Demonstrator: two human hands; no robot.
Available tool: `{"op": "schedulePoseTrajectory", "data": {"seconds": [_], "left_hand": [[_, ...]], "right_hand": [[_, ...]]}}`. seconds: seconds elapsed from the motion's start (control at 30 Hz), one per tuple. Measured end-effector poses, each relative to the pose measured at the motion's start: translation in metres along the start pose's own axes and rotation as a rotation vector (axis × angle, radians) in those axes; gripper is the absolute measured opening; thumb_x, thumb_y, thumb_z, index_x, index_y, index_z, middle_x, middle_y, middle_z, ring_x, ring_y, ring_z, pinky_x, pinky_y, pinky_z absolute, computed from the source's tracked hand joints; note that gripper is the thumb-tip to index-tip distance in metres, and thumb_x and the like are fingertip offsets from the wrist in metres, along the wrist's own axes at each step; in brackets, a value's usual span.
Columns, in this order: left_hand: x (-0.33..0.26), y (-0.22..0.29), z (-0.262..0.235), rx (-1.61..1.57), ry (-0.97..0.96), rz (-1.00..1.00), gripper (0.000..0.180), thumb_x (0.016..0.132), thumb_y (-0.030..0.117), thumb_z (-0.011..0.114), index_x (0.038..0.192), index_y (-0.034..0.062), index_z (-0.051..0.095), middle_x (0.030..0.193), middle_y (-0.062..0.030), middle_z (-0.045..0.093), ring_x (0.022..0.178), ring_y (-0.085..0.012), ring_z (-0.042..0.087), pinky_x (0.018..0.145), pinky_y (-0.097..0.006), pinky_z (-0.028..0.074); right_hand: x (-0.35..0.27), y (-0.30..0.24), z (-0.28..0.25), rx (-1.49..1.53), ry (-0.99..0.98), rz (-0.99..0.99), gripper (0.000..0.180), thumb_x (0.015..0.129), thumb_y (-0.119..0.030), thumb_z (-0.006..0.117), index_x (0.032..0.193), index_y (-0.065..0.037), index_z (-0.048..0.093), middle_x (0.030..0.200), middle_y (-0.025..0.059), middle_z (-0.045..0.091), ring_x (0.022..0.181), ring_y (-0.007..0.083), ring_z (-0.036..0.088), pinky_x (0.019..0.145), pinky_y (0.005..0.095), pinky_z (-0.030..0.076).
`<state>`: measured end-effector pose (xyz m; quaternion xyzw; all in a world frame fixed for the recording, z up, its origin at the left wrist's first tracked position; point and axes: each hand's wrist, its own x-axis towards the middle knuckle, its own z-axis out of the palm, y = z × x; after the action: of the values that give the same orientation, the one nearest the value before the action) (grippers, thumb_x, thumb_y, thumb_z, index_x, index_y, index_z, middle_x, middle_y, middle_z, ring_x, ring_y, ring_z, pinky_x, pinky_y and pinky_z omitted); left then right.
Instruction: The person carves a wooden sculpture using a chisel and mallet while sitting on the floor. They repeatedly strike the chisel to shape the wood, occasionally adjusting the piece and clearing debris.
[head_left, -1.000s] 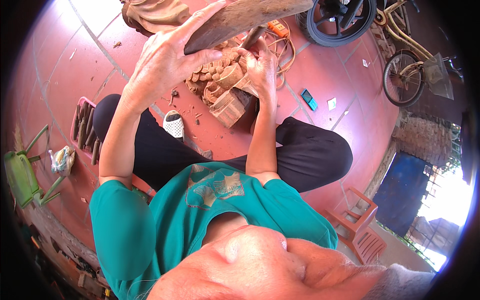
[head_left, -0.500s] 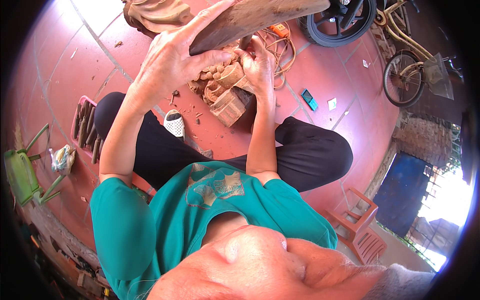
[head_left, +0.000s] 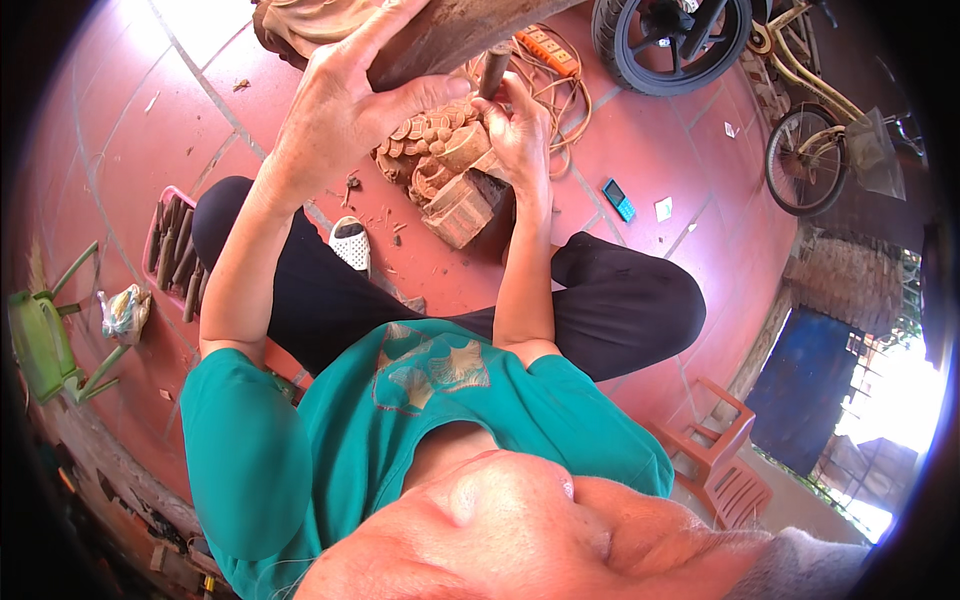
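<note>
My left hand [head_left: 330,120] is wrapped round a thick, flat piece of brown wood, a wooden mallet [head_left: 455,38], which runs past the upper edge. Its thumb lies along the mallet's lower side. Just under the mallet, my right hand [head_left: 522,135] grips a chisel [head_left: 493,72] by its dark round handle, whose top end shows. The chisel's blade is hidden. Below both hands stands a brown wood carving [head_left: 458,210], with rounded bead-like shapes and a squared block at its near end. The right wrist is close beside the carving.
A pink tray [head_left: 165,195] of chisels lies left of my knee. An orange power strip [head_left: 548,50] with coiled cord is beyond the carving. A phone [head_left: 618,200] is on the tiles at right, a white shoe [head_left: 350,245] near the carving. Wood chips are scattered about.
The mallet has moved up and left, off the chisel's handle, uncovering the handle's end and more of the power strip. My right hand and the carving have barely moved.
</note>
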<state>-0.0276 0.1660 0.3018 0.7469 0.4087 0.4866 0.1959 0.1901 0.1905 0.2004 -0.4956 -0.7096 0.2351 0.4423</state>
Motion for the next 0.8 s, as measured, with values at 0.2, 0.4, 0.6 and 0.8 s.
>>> {"op": "schedulePoseTrajectory", "data": {"seconds": [0.2, 0.4, 0.6, 0.8], "left_hand": [[-0.003, -0.005, 0.003, 0.172, -0.322, -0.197, 0.08, 0.087, 0.027, 0.077, 0.157, 0.0295, 0.04, 0.069, -0.0202, 0.059, 0.06, -0.0329, 0.061, 0.066, -0.041, 0.051], [-0.008, -0.006, 0.003, 0.116, -0.309, -0.223, 0.079, 0.088, 0.03, 0.077, 0.157, 0.0306, 0.039, 0.07, -0.0204, 0.06, 0.062, -0.0317, 0.06, 0.066, -0.041, 0.051], [-0.003, -0.004, 0.0, 0.066, -0.159, -0.156, 0.077, 0.085, 0.033, 0.08, 0.154, 0.025, 0.045, 0.13, -0.0169, 0.068, 0.116, -0.0331, 0.067, 0.099, -0.043, 0.051], [-0.003, -0.006, -0.003, 0.07, -0.169, -0.167, 0.077, 0.085, 0.035, 0.079, 0.154, 0.0241, 0.046, 0.137, -0.0162, 0.064, 0.125, -0.0335, 0.063, 0.103, -0.044, 0.049]], "right_hand": [[-0.003, 0.012, -0.002, 0.08, 0.051, 0.062, 0.03, 0.088, 0.002, 0.072, 0.115, -0.005, 0.06, 0.086, 0.0113, 0.073, 0.08, 0.0224, 0.074, 0.069, 0.0337, 0.054], [-0.004, 0.03, -0.017, 0.446, 0.088, 0.289, 0.027, 0.095, 0.0, 0.068, 0.119, -0.002, 0.057, 0.097, 0.0075, 0.07, 0.092, 0.0148, 0.069, 0.08, 0.029, 0.053], [-0.004, 0.027, -0.008, 0.596, 0.064, 0.257, 0.021, 0.098, -0.002, 0.066, 0.117, -0.003, 0.055, 0.094, 0.0059, 0.067, 0.09, 0.0136, 0.068, 0.086, 0.0294, 0.052], [-0.001, 0.031, 0.0, 0.423, 0.049, 0.204, 0.02, 0.099, -0.003, 0.066, 0.116, -0.001, 0.056, 0.095, 0.0088, 0.069, 0.087, 0.0174, 0.07, 0.085, 0.0338, 0.059]]}}
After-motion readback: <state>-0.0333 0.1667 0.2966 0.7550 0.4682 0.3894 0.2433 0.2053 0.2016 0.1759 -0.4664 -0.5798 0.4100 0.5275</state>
